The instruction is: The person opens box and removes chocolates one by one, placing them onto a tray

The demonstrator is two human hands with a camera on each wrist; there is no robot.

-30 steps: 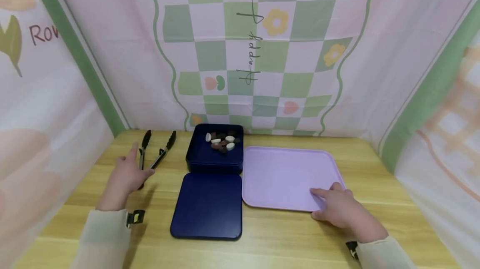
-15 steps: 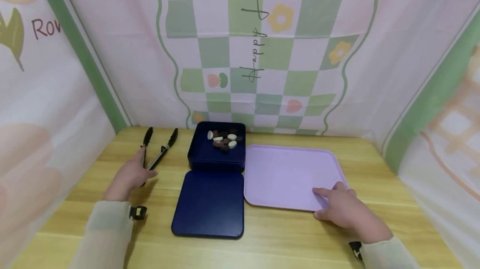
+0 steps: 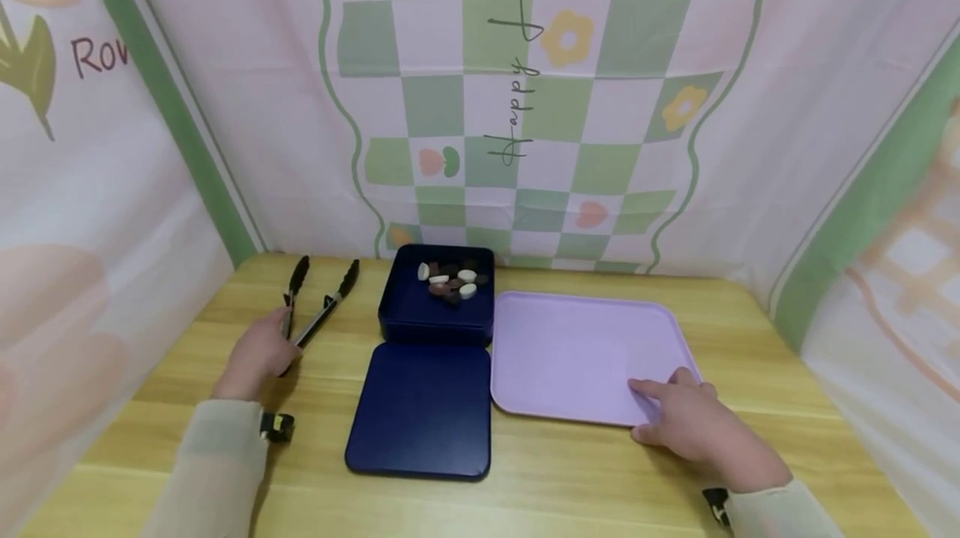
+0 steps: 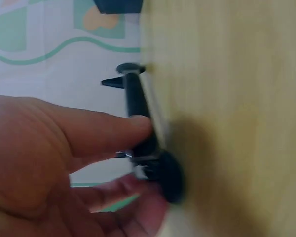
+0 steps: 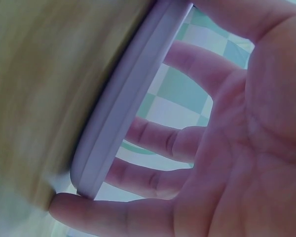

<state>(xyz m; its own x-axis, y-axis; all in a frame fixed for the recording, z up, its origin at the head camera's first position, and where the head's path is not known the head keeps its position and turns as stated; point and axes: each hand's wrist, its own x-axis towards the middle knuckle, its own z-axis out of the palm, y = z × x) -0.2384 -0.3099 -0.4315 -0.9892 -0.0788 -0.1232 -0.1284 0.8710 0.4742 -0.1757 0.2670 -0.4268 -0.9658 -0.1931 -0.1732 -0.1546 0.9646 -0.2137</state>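
Note:
In the head view my left hand (image 3: 260,352) is at the handle end of a pair of metal tongs (image 3: 318,320) with black tips, lying spread on the table. The left wrist view shows thumb and fingers pinching the tongs (image 4: 136,98) from both sides. My right hand (image 3: 686,417) holds the near right corner of a shallow lilac tray (image 3: 570,354). In the right wrist view the fingers reach over the tray's rim (image 5: 123,106), and the thumb tip is mostly out of view.
A dark blue box (image 3: 405,317) holds several white, brown and dark oval pieces (image 3: 453,281). Its matching flat lid (image 3: 420,413) lies in front, beside the tray. Printed cloth (image 3: 555,104) walls the wooden table (image 3: 570,471) at the back and both sides.
My left hand's fingers have come down from pointing outward and closed around the tongs. The right hand stays at the tray corner; the head view shifts slightly.

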